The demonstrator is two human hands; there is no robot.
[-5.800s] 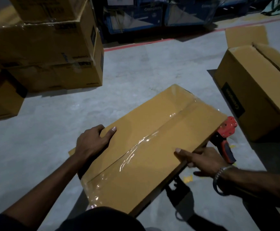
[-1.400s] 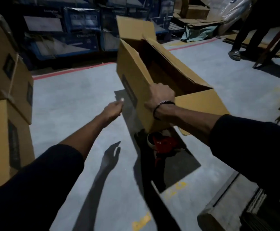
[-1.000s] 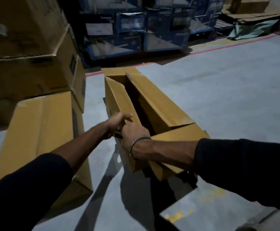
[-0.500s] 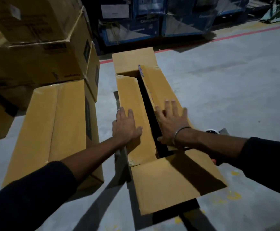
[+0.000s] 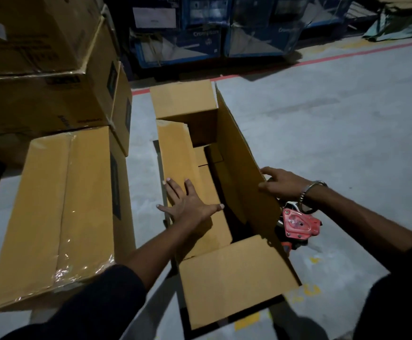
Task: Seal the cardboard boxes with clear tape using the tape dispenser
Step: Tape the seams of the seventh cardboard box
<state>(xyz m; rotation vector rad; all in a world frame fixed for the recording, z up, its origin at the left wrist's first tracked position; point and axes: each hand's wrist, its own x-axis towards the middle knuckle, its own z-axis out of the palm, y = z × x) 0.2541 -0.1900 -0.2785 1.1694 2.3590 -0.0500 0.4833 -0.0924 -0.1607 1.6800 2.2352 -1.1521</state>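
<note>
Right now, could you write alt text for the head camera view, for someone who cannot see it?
A person's left hand presses flat on one long flap of an open brown cardboard box on a grey floor, while the right hand grips the opposite raised flap. A red tape dispenser lies beside it; a tape-sealed brown box sits left.

Left hand point(image 5: 190, 204) flat, palm down, fingers spread and straight, arm extended forward in a dark sleeve. Right hand point(image 5: 282, 184) reaches in from the right, fingers and thumb curled in a pinch, bracelet on the wrist, forearm bare.
</note>
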